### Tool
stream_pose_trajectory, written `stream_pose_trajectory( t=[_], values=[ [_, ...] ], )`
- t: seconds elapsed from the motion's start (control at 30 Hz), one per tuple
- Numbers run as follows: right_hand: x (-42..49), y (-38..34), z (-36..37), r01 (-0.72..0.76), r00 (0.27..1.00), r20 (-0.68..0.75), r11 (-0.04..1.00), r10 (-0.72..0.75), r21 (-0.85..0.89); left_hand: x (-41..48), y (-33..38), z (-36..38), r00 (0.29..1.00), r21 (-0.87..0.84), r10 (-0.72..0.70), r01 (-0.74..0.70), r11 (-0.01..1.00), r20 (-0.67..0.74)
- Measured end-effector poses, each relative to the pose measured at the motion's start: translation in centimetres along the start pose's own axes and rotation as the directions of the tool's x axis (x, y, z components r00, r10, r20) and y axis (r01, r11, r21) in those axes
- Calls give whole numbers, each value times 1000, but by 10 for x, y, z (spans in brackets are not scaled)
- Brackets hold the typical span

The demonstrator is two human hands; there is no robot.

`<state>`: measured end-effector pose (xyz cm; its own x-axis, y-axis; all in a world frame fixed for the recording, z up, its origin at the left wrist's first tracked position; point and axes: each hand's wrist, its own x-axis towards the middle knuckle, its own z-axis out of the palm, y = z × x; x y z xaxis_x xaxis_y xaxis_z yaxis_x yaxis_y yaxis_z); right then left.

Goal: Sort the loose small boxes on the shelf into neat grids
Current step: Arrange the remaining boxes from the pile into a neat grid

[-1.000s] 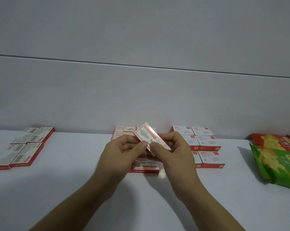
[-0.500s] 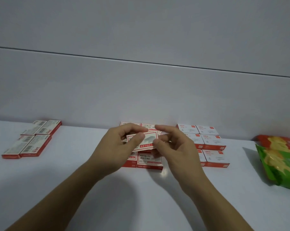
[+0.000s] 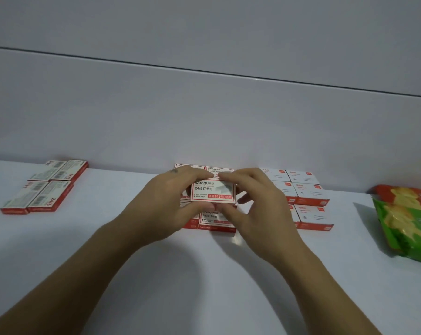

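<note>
A small white-and-red staple box (image 3: 213,191) is held flat, label up, just above the middle grid of like boxes (image 3: 216,223) on the white shelf (image 3: 204,274). My left hand (image 3: 166,201) pinches its left end between thumb and fingers. My right hand (image 3: 255,201) pinches its right end the same way. Both hands hide most of the middle grid. I cannot tell if the held box touches the boxes beneath it.
A two-by-two grid of staple boxes (image 3: 42,187) lies at the far left. White boxes with red edges (image 3: 306,199) form a grid right of the middle one. Green and orange snack bags (image 3: 410,221) lie at the right edge. The grey wall (image 3: 204,117) backs the shelf.
The box was tilted up on edge between my hands; it now lies level, label up, lowered over the middle grid. Both hands moved forward with it.
</note>
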<state>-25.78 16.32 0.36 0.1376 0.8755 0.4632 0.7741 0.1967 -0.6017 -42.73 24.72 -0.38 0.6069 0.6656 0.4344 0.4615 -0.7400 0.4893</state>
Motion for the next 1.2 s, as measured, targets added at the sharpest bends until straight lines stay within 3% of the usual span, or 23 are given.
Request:
stream_pose_trajectory(
  t=[0.1,0.2,0.37,0.57,0.73,1.2],
  values=[
    [0,0,-4,12,999,32,991,-8,-134,0,3,-5,997,73,-36,30,997,75],
    [2,1,-11,-64,991,99,976,86,-206,1,10,-13,980,229,-127,90,969,154],
    [4,4,-16,-137,949,231,942,213,-307,-15,3,-12,980,400,-134,66,914,144],
    [-3,0,1,-120,930,288,928,230,-353,-29,-11,0,979,346,-156,102,933,133],
    [-7,-6,11,-119,945,238,913,225,-389,-29,-12,4,983,306,-159,124,944,93],
    [-7,-6,19,-56,946,251,862,208,-503,-34,-3,13,991,356,-130,131,925,-28]
  ],
)
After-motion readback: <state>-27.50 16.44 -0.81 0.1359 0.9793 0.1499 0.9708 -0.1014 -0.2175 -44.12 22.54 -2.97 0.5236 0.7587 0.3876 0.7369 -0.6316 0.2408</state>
